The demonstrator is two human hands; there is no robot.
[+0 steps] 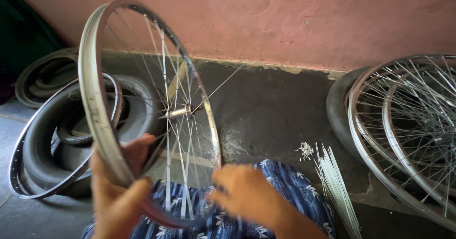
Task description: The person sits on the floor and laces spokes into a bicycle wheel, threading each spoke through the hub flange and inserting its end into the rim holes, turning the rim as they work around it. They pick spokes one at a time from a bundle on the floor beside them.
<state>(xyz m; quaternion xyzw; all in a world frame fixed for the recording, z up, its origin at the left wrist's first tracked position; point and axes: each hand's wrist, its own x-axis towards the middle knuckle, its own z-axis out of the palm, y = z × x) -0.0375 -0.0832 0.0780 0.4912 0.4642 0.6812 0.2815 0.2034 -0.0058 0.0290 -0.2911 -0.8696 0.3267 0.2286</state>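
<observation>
Item in hand: one bicycle wheel (142, 111), silver rim, thin spokes and a hub (179, 111) at centre, held upright and edge-on over our lap, near and left of centre; our left hand (118, 191) has its grip clenched around the near lower rim; our right hand (247, 191) is blurred at the rim's lower right, fingers seemingly pinched at a spoke end, though we cannot tell for sure what its grip closes on. Step, as we judge it: lacing or truing the spokes, part done, since one spoke juts loose to the right of the hub; the next move would call for a steady left hold while the right seats a spoke at the rim and turns it tight. Count: one bundle of loose spokes (335, 182) on the floor, near right; one small heap of nipples (305, 149) just beside it; two spoked wheels (408, 125) leaning far right against one tyre (338, 108); one bare rim (28, 172) at left around stacked tyres (52, 134), at least three, exact number unclear; blue floral cloth (294, 191) across our lap; pink wall (308, 20) beyond.
</observation>
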